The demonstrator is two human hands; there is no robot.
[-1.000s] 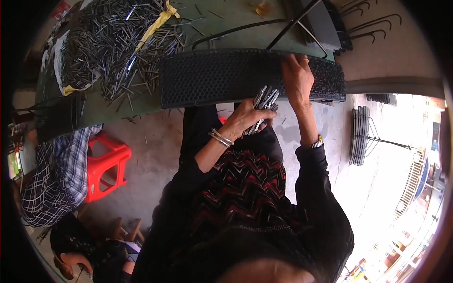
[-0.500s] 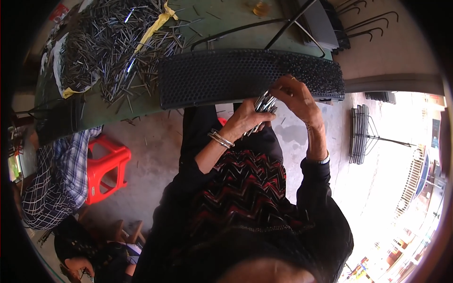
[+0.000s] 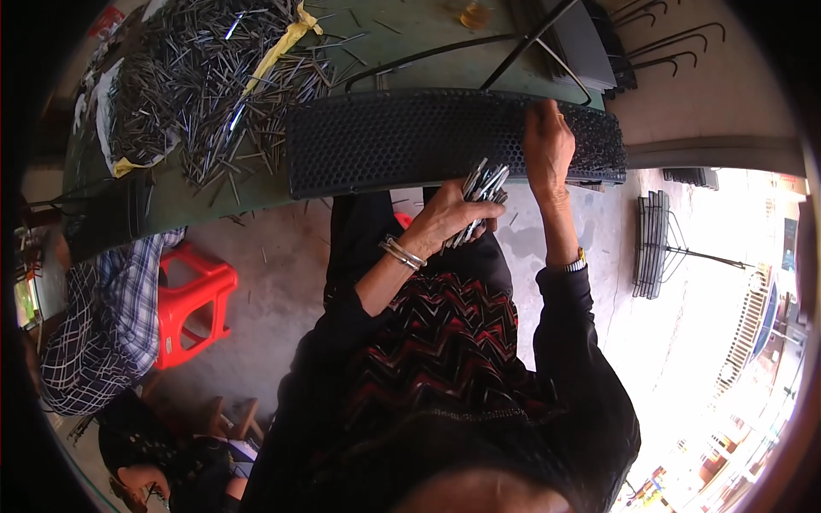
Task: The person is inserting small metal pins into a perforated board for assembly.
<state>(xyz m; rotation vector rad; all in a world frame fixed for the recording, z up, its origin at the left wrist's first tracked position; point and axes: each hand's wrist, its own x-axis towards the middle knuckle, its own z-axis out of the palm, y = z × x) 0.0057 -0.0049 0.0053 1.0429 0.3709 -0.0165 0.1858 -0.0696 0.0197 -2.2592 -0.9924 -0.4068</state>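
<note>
A bunch of short, shiny metal rods (image 3: 481, 192) sticks out of my left hand (image 3: 443, 217), whose fingers are wrapped round it just in front of the table edge. My right hand (image 3: 549, 150) is over a long black perforated panel (image 3: 402, 137), fingertips pinched together against its holes. Whatever those fingertips hold, if anything, is hidden. The panel's right part looks rougher and studded, while its left part shows rows of plain small holes.
Loose rods lie in a big heap (image 3: 205, 85) on the green table (image 3: 410, 43), with a yellow strip (image 3: 278, 50) across them. Thin black bars (image 3: 445, 58) cross behind the panel. A red stool (image 3: 195, 299) and a person in plaid (image 3: 128, 299) are at left. A black rack (image 3: 652, 244) stands right.
My right hand has moved from the rods in my left hand up and right onto the panel. The left hand keeps its grip, almost in the same place.
</note>
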